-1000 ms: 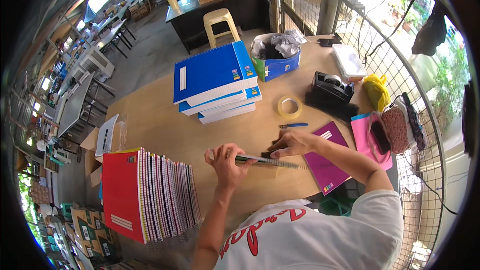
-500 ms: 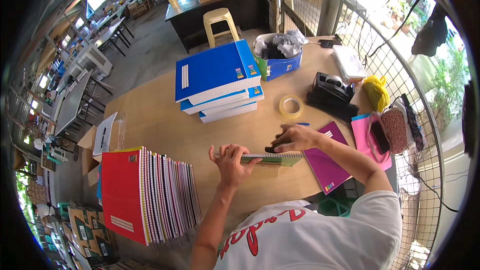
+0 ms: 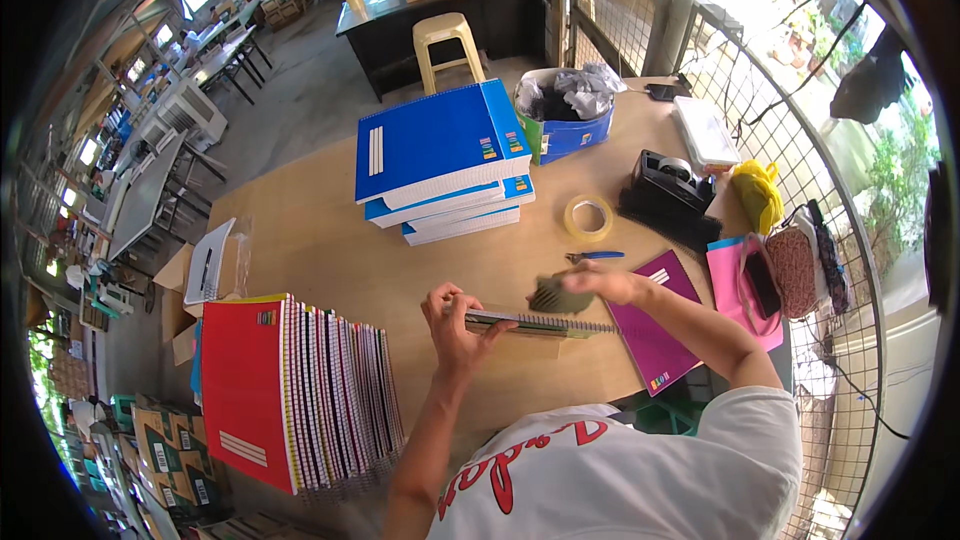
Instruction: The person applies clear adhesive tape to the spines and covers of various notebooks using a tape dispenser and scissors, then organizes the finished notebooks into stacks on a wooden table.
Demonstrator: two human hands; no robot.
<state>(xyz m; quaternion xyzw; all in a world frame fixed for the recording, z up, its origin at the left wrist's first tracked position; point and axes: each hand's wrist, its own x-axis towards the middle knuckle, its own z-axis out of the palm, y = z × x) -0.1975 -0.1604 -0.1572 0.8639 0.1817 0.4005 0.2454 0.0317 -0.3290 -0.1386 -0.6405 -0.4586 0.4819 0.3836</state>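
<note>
My left hand [image 3: 460,328] grips one end of a spiral-bound notebook [image 3: 540,323], which stands on its long edge with the coil uppermost. Just above the coil, my right hand [image 3: 605,285] is closed on a dark olive, ridged piece [image 3: 556,296]; motion blur hides its exact kind. A purple notebook [image 3: 648,325] lies flat under my right forearm. Beyond that hand are small blue-handled cutters [image 3: 597,256] and a roll of clear yellowish tape [image 3: 587,219].
To the left leans a long row of spiral notebooks with a red cover [image 3: 243,370] in front. Blue notebooks [image 3: 430,145] are piled beyond my hands. A bin of crumpled plastic [image 3: 577,135], a black tape dispenser [image 3: 665,185] and a yellow bundle [image 3: 757,195] stand at the far right, beside wire mesh.
My right hand has lifted and turned the olive piece, so its broad ridged face shows. The cutters, partly covered before, are now uncovered. The notebook has tilted slightly, its right end lower.
</note>
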